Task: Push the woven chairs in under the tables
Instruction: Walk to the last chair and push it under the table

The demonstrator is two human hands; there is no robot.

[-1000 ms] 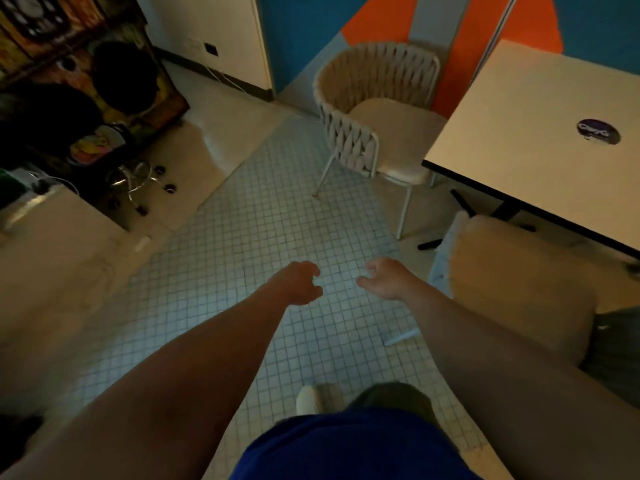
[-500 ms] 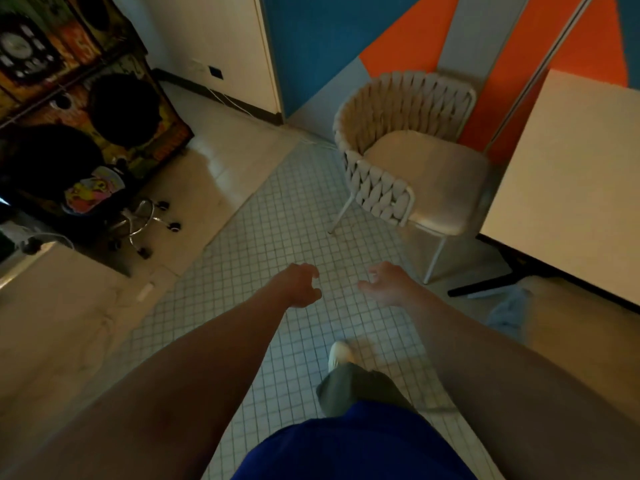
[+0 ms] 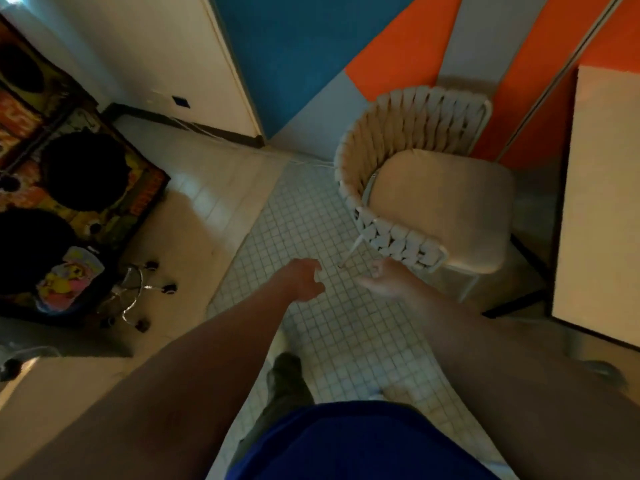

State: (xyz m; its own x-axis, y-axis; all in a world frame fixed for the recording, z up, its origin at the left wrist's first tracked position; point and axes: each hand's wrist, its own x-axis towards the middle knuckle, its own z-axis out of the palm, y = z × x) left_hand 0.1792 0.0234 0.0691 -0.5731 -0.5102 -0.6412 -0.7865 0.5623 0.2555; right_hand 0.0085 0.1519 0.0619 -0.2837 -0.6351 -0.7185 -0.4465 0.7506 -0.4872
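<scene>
A beige woven chair (image 3: 408, 150) with a tan seat cushion stands ahead on the right, its seat facing the cream table (image 3: 602, 202) at the right edge. The chair's seat is just short of the table edge. My left hand (image 3: 303, 278) hangs over the tiled floor, fingers loosely curled, holding nothing. My right hand (image 3: 384, 280) is just below the chair's near woven arm, fingers apart, close to it but apart from it.
A colourful arcade-like cabinet (image 3: 69, 202) fills the left side, with a wheeled stool base (image 3: 138, 296) in front of it. A blue, orange and grey wall (image 3: 311, 57) is behind the chair. My leg and foot (image 3: 284, 372) stand on the small-tiled floor.
I have walked forward towards the far woven chair. It now appears larger and closer to my hands, and the nearer chair has dropped out of view. My hands stay empty.
</scene>
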